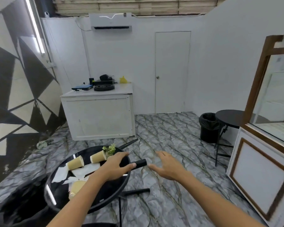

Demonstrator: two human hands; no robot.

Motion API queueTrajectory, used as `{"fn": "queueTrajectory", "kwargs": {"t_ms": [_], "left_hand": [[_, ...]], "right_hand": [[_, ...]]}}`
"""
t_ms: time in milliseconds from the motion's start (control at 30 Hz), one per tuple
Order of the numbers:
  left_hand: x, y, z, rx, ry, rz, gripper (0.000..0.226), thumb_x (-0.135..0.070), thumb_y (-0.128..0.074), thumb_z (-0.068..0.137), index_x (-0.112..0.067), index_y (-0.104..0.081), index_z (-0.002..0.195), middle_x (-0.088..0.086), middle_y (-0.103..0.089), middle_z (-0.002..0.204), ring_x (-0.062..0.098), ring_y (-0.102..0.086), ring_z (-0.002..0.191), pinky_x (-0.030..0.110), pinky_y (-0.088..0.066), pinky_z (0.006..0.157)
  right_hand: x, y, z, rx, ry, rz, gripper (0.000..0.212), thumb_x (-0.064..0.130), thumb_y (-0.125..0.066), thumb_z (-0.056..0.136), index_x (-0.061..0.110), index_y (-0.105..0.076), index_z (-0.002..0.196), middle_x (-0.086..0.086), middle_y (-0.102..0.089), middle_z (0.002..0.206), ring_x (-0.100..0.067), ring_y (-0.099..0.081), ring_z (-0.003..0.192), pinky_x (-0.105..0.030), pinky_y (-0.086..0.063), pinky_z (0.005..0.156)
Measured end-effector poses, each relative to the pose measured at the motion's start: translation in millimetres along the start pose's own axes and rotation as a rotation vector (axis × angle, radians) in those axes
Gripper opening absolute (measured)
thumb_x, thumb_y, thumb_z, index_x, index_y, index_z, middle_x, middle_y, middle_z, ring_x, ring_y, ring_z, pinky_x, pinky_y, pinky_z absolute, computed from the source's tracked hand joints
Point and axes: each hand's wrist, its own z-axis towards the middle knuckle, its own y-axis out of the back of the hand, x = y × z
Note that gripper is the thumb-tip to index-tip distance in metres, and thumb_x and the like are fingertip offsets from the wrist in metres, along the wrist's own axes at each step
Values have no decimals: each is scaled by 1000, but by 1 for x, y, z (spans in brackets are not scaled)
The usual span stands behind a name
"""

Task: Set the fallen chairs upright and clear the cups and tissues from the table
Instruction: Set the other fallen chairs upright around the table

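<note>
**Hands reaching at the round tabletop edge**

Landmark: round black tabletop. Left hand is curling its grip around the tabletop's far-right rim, thumb lying along a black bar that is sticking out just beyond the rim; whether the grip is on the rim or the bar, cannot tell. Right hand is hovering right of the tabletop, grip released, fingers spread, grasping nothing. Three paper cups are lying tipped on the tabletop: one at the far-left part, one at the far side, one near the middle, partly behind the left forearm. White tissues are lying between the cups. Small plant is sitting at the far edge. Black bin is standing well right and beyond.
</note>
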Motion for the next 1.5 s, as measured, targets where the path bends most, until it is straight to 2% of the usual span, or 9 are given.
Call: {"fn": "queueTrajectory", "kwargs": {"t_ms": [100, 233, 467, 733, 833, 933, 1100, 1333, 1500], "left_hand": [[-11, -11, 36, 6, 4, 22, 100, -92, -41, 70, -30, -39, 149, -7, -42, 155, 15, -40, 141, 42, -35, 117], [-11, -25, 92, 15, -17, -6, 85, -78, -53, 82, -27, -39, 149, -5, -41, 155, 14, -38, 141, 33, -33, 114], [1, -39, 203, 35, -20, 4, 83, -73, -53, 86, -24, -38, 150, -1, -38, 157, 19, -36, 143, 37, -31, 117], [20, -31, 314, 55, 42, -16, 90, -83, -50, 79, -27, -39, 148, -4, -42, 153, 15, -40, 139, 36, -35, 114], [29, -27, 358, 56, 91, -23, 95, -88, -46, 75, -26, -39, 148, -4, -44, 150, 15, -43, 135, 36, -38, 112], [36, -25, 405, 58, 132, -3, 85, -78, -50, 83, -23, -40, 147, -1, -45, 147, 18, -45, 132, 36, -39, 109], [36, -28, 488, 14, 201, -5, 80, -73, -51, 87, -26, -36, 150, -3, -38, 155, 18, -38, 141, 37, -36, 112], [28, -26, 584, -56, 290, -25, 99, -88, -44, 75, -25, -36, 151, -2, -37, 157, 17, -36, 143, 40, -34, 117], [47, -19, 652, -88, 332, -14, 83, -76, -50, 85, -26, -37, 150, -3, -39, 156, 16, -37, 142, 39, -34, 116]], "right_hand": [[-32, 4, 21, 9, -9, -13, 88, 78, -41, 85, 17, -35, 148, -5, -42, 152, -22, -42, 135, -36, -38, 106], [-75, 12, 61, 33, -24, -44, 90, 80, -40, 84, 16, -35, 147, -8, -44, 149, -25, -43, 134, -38, -40, 105], [-138, 21, 162, 77, -32, -80, 99, 85, -35, 79, 19, -28, 152, -5, -38, 154, -23, -39, 139, -39, -36, 109], [-187, 20, 280, 135, 22, -94, 94, 81, -38, 84, 19, -27, 153, -4, -35, 157, -23, -37, 141, -41, -37, 112], [-210, 21, 332, 133, 58, -66, 88, 77, -42, 85, 17, -33, 149, -6, -42, 151, -24, -42, 135, -38, -38, 107], [-236, 21, 386, 127, 97, -59, 82, 75, -44, 87, 15, -41, 142, -8, -49, 143, -24, -47, 128, -37, -41, 103], [-287, 24, 477, 158, 175, -62, 96, 83, -36, 83, 19, -27, 153, -3, -34, 158, -21, -35, 142, -38, -33, 112], [-339, 32, 592, 207, 280, -66, 92, 80, -37, 85, 19, -27, 153, -4, -34, 158, -22, -34, 142, -38, -32, 114], [-357, 30, 674, 220, 351, -29, 92, 80, -36, 83, 19, -31, 151, -3, -40, 154, -21, -40, 138, -38, -36, 112]]}}
